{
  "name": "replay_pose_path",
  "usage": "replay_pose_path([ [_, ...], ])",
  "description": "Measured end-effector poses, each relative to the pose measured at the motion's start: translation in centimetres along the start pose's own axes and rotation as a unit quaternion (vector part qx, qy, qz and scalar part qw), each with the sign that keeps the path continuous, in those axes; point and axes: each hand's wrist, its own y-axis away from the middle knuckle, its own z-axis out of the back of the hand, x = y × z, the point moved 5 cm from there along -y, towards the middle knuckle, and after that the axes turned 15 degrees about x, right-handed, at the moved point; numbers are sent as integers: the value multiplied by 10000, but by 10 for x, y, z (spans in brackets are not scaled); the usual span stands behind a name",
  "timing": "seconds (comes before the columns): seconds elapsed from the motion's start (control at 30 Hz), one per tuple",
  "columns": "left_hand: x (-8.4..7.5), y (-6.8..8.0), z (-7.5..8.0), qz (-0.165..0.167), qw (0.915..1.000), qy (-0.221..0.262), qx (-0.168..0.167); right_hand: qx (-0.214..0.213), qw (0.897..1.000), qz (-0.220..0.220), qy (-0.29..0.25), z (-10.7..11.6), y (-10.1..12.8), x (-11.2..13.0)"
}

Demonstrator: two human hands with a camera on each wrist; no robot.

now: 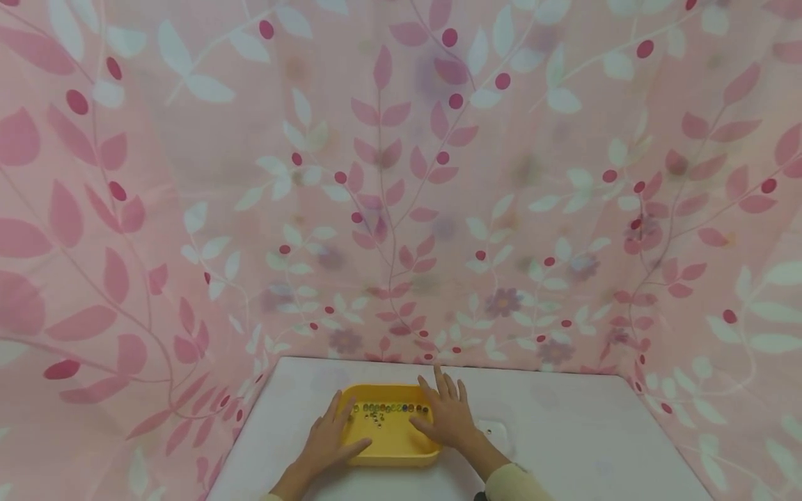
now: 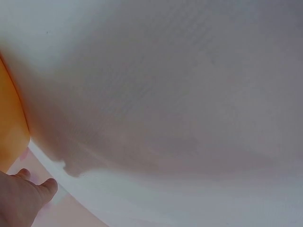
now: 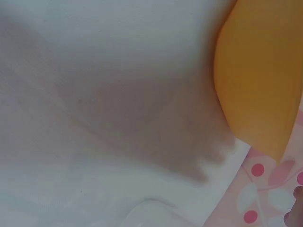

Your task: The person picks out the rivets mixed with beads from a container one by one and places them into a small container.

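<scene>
Left grip (image 1: 322, 440) and right grip (image 1: 450, 417): fingers spread, nothing clasped; contact with tray uncertain. Tray (image 1: 391, 445), yellow: lower centre of frame, between both grips, long axis left to right. Beads (image 1: 383, 408): one row along the tray's far side; loose cluster below, nearer the left grip. Dish (image 1: 499, 440), clear: on surface (image 1: 583, 431), right of tray.

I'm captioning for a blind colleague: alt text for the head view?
A person's left hand and right hand, fingers spread, at either end of a yellow rectangular tray of small multicoloured beads, many in a row. A clear dish sits beside it on a white table, before pink leaf-patterned fabric.
</scene>
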Motion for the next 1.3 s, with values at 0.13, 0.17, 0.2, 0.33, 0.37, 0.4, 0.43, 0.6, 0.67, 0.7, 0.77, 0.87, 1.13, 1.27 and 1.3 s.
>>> replay_pose_path([
  [0.13,1,0,-1,48,10000,-8,71,84,10000,-10,-12,-1,0,7],
  [0.17,1,0,-1,66,9999,-7,83,122,9999,-33,-10,-1,-1,9],
  [0.2,1,0,-1,77,9999,-31,87,168,9998,-58,-37,-2,-2,9],
  [0.33,1,-2,-1,94,9999,-29,91,239,9996,-73,-122,-5,-4,13],
  [0.37,1,-2,-1,90,9999,-23,86,271,9995,-80,-149,-5,-4,13],
  [0.4,1,-2,-1,86,9999,-13,85,299,9994,-90,-167,-6,-3,14],
  [0.43,1,-3,-1,81,9999,-2,77,339,9992,-101,-196,-5,-3,15],
  [0.6,2,-4,-2,118,9999,16,106,638,9972,-250,-298,-7,-4,20],
  [0.67,3,-4,-3,150,9998,14,123,678,9968,-258,-341,-9,-5,22],
  [0.7,3,-4,-4,161,9998,21,120,676,9968,-244,-362,-9,-5,24],
  [0.77,3,-4,-4,186,9998,22,118,638,9970,-201,-395,-10,-5,26],
  [0.87,3,-4,-5,211,9997,34,112,571,9978,-129,-317,-11,-6,30],
  [1.13,1,-2,-3,185,9998,-6,57,553,9983,-26,-163,-21,-11,35],
  [1.27,-1,-2,-1,230,9997,-75,63,553,9982,83,-235,-22,-13,38],
  [1.3,-1,-2,-1,231,9997,-81,63,568,9981,114,-226,-22,-13,39],
])
